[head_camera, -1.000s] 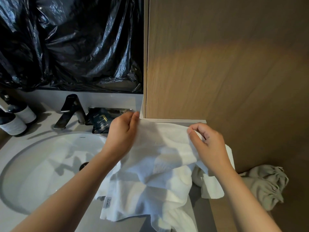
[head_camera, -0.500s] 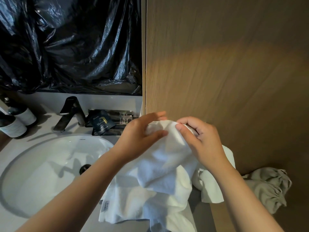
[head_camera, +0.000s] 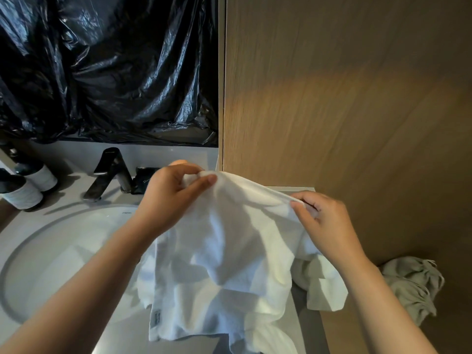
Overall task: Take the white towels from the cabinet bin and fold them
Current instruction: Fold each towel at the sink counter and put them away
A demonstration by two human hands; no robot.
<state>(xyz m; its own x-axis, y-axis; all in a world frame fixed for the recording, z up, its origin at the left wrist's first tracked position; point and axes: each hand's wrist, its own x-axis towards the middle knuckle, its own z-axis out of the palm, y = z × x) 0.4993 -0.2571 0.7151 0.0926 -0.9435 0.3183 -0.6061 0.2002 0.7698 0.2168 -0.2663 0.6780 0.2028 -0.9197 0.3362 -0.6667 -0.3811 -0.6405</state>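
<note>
my left hand (head_camera: 170, 198) and right hand (head_camera: 322, 217) each pinch the top hem of the white towel (head_camera: 224, 251), hanging over the worktop (head_camera: 304, 325). it looks soft, light and floppy; corners seem the best hold.

Left hand (head_camera: 168, 198) and right hand (head_camera: 324, 221) pinch a white towel's (head_camera: 229, 251) top edge above the counter (head_camera: 310, 328).

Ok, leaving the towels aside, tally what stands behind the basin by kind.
Dark bottles with white bands: 2
Dark faucet: 1
Dark packet, partly hidden: 1
Total: 4
</note>
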